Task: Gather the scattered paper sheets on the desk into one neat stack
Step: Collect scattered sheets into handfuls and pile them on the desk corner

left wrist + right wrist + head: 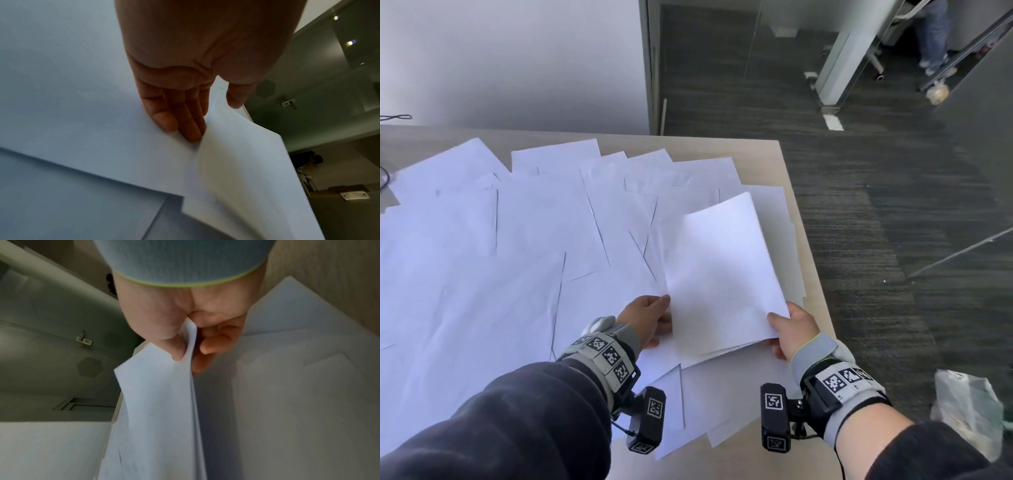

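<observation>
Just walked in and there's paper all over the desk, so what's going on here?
A person is gathering loose sheets into one pile. The right hand pinches a small bundle of sheets by its near corner, raised off the desk. The left hand touches the bundle's left edge, fingers straight on the paper beneath. Most scattered sheets still lie overlapping across the desk.

Loose sheets (493,240) overlap one another across most of the desk (796,192), reaching nearly to its right edge. Near the front right corner a small stack (722,274) is lifted above them, the left hand (650,318) at its left edge and the right hand (792,330) pinching its near right corner (perhaps four or five sheets). Right of the desk, on the floor, lies a bag (969,411).
</observation>
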`<state>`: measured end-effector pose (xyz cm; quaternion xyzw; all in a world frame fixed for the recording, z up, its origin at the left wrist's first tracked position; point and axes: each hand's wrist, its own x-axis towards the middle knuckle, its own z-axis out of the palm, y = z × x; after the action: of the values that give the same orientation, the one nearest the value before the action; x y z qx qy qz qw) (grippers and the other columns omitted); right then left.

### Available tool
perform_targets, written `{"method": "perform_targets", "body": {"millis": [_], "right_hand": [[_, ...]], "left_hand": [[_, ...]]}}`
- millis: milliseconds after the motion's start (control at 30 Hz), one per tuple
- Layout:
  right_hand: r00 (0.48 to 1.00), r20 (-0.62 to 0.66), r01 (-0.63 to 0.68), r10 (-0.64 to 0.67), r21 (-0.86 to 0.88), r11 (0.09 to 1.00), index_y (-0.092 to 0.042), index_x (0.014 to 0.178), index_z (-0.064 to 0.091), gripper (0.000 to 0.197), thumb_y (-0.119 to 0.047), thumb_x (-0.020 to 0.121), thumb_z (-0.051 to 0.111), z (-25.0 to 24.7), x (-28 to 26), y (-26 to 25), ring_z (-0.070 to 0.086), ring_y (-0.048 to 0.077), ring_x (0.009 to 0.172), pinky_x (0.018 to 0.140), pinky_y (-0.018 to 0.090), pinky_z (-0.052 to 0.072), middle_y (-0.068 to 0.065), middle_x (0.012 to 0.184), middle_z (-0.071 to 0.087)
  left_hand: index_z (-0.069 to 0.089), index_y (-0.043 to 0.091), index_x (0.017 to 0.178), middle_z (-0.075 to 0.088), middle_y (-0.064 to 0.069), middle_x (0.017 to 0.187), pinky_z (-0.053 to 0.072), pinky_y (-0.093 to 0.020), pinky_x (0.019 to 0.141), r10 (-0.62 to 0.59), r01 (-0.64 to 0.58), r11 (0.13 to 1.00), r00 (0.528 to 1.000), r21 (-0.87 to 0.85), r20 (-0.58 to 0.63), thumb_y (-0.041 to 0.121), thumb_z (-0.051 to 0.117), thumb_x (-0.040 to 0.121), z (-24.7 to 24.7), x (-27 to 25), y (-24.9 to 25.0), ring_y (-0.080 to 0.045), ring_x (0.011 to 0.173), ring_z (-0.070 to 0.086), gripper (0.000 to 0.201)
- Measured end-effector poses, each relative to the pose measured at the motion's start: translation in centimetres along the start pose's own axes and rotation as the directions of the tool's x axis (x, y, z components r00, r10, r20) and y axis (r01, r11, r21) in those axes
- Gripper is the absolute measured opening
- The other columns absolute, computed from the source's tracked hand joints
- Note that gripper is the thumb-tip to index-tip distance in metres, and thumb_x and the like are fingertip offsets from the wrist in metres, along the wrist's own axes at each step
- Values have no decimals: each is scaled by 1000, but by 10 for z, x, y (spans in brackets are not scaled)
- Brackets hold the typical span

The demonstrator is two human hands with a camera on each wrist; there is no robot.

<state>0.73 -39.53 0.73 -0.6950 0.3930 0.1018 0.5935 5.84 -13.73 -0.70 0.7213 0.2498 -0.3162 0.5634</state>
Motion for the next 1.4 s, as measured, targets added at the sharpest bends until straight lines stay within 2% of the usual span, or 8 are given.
{"method": "perform_targets", "body": {"millis": [233,400,533,633,733,900,1233,1400], "right_hand": [[967,-254,50,23,276,960,-22,100,60,18,-8,95,51,-31,15,9,57,19,50,39,17,32,7,75,62],[934,-358,95,14,285,954,-18,104,63,20,-8,92,50,-52,26,23,52,23,48,42,21,33,12,68,61],[927,-374,89,21,273,958,-18,107,63,22,-9,92,50,-68,28,35,53,24,51,42,23,35,13,69,61],[925,-378,83,31,282,956,-16,109,61,22,-7,93,49,-77,26,40,52,23,50,40,22,34,16,71,61],[926,-376,89,36,311,946,-14,113,62,24,-7,93,49,-83,25,45,52,22,48,40,21,33,17,73,61],[917,-392,79,73,358,930,-16,111,64,25,-10,91,51,-95,26,54,54,18,45,42,22,34,17,77,63],[880,-451,81,146,446,891,-24,106,62,20,-14,93,51,-111,24,61,59,19,53,48,22,39,10,72,65],[871,-462,84,166,474,877,-24,110,62,23,-14,94,51,-117,22,61,61,19,57,50,23,41,8,77,66]], "left_hand": [[66,16,106,71,-3,89,47,-25,59,53,-30,985,990,173,-128,25,60,96,1,5,8,-21,70,63,15],[66,34,109,67,7,105,49,-27,73,285,-235,855,958,463,-40,28,59,94,12,4,11,-14,84,63,18],[58,34,134,50,8,145,44,-34,105,445,-390,601,888,698,114,37,64,90,34,6,13,-17,126,51,44],[27,33,156,12,11,169,21,-41,124,396,-408,403,885,819,246,56,60,87,51,2,16,-16,156,10,79],[-2,28,161,-18,6,169,3,-46,127,318,-399,241,894,885,317,77,57,77,73,-5,16,-20,156,-18,113],[-25,38,154,-42,-3,159,-7,-61,121,203,-374,70,913,925,354,91,60,54,100,-4,-2,-32,148,-35,142],[-12,28,160,-19,8,169,4,-45,127,350,-365,232,896,902,273,81,65,68,80,16,13,-20,156,-16,131],[-1,27,162,-10,11,170,8,-43,127,385,-360,243,888,901,251,77,64,73,77,21,15,-18,157,-8,121]]}}
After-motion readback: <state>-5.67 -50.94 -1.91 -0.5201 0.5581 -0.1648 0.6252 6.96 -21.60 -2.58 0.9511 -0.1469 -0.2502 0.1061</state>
